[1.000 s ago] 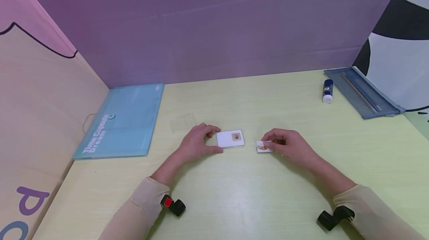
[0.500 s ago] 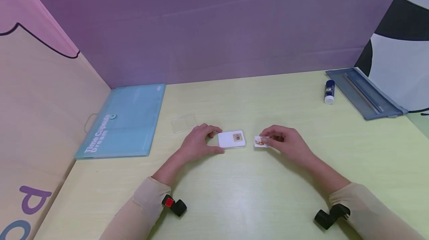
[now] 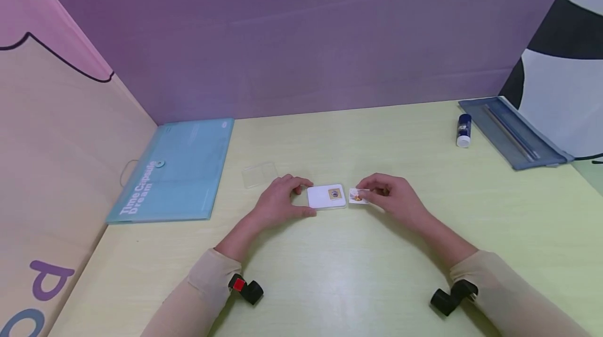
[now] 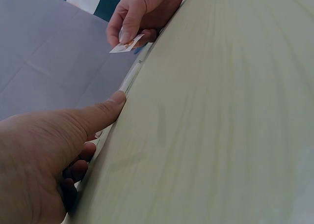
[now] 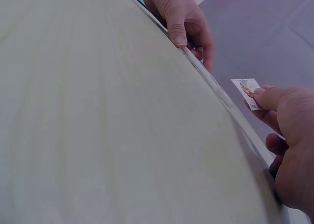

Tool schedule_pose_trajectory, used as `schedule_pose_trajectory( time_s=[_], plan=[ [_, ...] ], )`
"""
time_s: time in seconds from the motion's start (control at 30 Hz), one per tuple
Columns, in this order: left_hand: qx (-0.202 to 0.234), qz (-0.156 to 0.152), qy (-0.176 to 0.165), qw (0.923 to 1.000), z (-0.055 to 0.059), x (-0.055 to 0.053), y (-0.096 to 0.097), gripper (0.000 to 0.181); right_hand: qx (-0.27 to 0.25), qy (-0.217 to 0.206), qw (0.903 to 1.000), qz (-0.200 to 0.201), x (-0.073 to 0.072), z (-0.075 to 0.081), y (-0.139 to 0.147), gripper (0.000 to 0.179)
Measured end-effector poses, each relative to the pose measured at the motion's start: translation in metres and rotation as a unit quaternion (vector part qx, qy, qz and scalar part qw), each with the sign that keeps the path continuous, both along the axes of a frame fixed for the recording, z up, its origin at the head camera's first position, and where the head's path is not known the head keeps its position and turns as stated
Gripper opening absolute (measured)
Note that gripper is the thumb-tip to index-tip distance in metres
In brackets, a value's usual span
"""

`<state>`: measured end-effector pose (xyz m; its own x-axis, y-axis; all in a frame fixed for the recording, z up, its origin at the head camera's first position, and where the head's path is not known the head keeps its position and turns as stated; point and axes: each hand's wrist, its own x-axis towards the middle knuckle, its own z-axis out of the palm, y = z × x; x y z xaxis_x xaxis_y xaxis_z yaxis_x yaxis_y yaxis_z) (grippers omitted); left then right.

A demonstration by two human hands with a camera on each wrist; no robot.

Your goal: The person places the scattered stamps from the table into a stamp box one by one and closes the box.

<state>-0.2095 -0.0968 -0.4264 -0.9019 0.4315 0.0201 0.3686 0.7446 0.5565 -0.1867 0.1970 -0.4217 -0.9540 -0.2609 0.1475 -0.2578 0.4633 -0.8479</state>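
A flat white box (image 3: 317, 198) with rounded corners and clear edges lies in mid-table in the head view. A small tan stamp (image 3: 335, 193) with a dark round motif sits on its right part. My left hand (image 3: 281, 202) holds the box by its left end, thumb on the near edge and forefinger on the far edge. Just right of the box, my right hand (image 3: 394, 194) pinches a white postage stamp (image 5: 247, 93) with an orange picture between thumb and fingers. In the right wrist view the stamp is tilted above the table, apart from the box.
A clear plastic lid (image 3: 252, 176) lies behind my left hand. The blue document folder (image 3: 183, 169) is at the left. A glue stick (image 3: 464, 130) and a dark blue zip pouch (image 3: 504, 127) are at the back right. A purple partition (image 3: 301, 38) stands behind the table.
My right hand has moved left and slightly away from me with the postage stamp, bringing it close to the box's right end. My left hand stays on the box.
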Motion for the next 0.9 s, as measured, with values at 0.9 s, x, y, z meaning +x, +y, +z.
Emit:
schedule_pose_trajectory(
  time_s=[0.9],
  plan=[
    [0.001, -0.005, 0.003, 1.0, 0.002, 0.001, 0.0, 0.062, -0.022, 0.01, 0.9996, 0.017, -0.014, -0.002, -0.028, 0.013]
  ],
)
